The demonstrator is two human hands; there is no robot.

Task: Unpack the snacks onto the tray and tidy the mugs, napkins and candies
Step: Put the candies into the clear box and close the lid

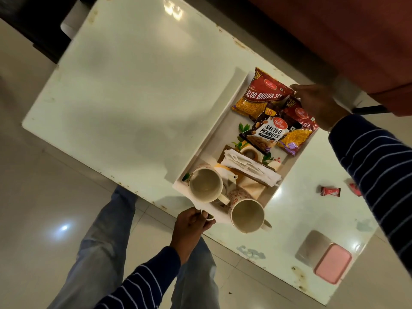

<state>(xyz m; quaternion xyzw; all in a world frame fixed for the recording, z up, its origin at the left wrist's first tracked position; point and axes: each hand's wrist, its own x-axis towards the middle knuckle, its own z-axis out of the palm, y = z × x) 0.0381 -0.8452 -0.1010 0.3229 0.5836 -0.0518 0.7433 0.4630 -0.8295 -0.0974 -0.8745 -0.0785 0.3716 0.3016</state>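
Nearest, the left hand point(193, 227) grips the close end of the white tray point(201, 152), fingers curled around its rim at the table's front edge. Below it show a striped navy sleeve point(142, 284) and jeans-clad legs point(95, 246) over the tiled floor.

Just beyond that hand two patterned mugs stand on the tray's near end — one mug point(206, 186) toward the tray's left side, the second mug point(246, 214) right at the near corner, its mouth tipped toward the camera. Both look empty. Behind them a stack of white napkins point(252, 167) lies across a brown holder, partly covering the tray's printed picture.

Further in come the snacks: a dark packet of salted peanuts point(266, 133) overlaps a red sev packet point(296, 130), and an Aloo Bhujia Sev packet point(259, 93) lies at the far end.

The right hand point(318, 105) reaches in at the tray's far right corner, fingers bent at the rim beside the two sev packets; whether it is pinching the tray or a packet I cannot tell.

Off the tray, on the glossy white table point(124, 90), a red-wrapped candy point(330, 191) lies to the right, another candy point(354, 189) half hidden by the right sleeve. Near the table's right front corner sits a pink-lidded box point(332, 263).
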